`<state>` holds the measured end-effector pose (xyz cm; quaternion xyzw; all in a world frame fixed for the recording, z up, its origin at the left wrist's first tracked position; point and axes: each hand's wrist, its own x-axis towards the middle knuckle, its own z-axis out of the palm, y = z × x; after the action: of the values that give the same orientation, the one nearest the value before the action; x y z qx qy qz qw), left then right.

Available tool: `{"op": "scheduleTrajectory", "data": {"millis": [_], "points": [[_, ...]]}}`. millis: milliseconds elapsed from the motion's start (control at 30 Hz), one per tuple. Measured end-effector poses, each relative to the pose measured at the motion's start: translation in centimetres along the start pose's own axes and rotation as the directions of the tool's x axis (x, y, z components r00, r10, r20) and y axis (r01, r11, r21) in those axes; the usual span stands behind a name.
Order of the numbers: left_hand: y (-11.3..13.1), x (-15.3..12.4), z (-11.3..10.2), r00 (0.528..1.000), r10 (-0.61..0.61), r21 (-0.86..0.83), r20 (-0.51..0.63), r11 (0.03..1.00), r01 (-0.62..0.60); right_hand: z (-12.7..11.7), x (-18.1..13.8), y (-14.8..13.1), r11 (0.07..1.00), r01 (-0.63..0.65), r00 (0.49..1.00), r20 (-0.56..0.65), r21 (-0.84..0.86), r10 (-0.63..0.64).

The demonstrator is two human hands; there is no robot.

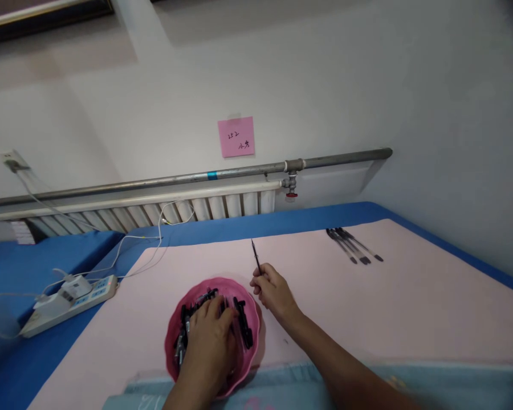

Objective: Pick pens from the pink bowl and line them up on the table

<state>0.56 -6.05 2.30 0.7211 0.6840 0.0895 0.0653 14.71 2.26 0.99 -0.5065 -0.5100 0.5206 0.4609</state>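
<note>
Left hand [209, 336] in full pink plastic bowl [171, 341], fingers' hold unclear; right hand [273, 293] pinches thin black refill [255, 256]; few black pens [353, 246] set aside.

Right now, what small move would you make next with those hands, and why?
Probably pinch one black piece out of the pink bowl with the left hand. The right hand holds a refill beside the bowl, while the left rests on the pile, grip unclear. Pens lie farther right on the mat.
</note>
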Motion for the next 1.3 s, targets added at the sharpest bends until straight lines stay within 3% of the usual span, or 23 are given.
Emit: {"op": "scheduleTrajectory", "data": {"millis": [367, 800, 933, 1100, 1200, 1300], "points": [[0.1, -0.2, -1.0, 0.997, -0.054, 0.090, 0.061, 0.995, 0.048, 0.0, 0.0, 0.1, 1.000, -0.006, 1.000, 0.008, -0.007, 0.006], [-0.3, 0.0, -0.1, 0.998, -0.035, 0.015, 0.057, 0.999, 0.034, -0.2, 0.3, 0.4, 0.999, -0.003, 1.000, 0.004, -0.044, 0.003], [0.9, 0.2, 0.8, 0.999, -0.034, -0.085, -0.017, 0.996, 0.033, -0.3, 0.4, 0.7, 0.998, 0.008, 1.000, 0.016, -0.058, -0.007], [0.9, 0.4, 1.0, 0.977, 0.007, -0.269, -0.212, 0.961, -0.066, -0.5, 0.6, 1.1, 0.997, 0.021, 0.999, 0.041, -0.070, -0.018], [-1.5, 0.2, -0.2, 0.939, -0.146, -0.338, -0.311, 0.941, 0.035, -0.6, 0.8, 1.3, 0.997, 0.021, 0.999, 0.048, -0.070, -0.018], [-4.0, -0.5, -1.5, 0.915, -0.340, -0.361, -0.218, 0.899, 0.248, -0.6, 0.8, 1.4, 0.997, 0.015, 0.999, 0.052, -0.074, -0.012]]}}
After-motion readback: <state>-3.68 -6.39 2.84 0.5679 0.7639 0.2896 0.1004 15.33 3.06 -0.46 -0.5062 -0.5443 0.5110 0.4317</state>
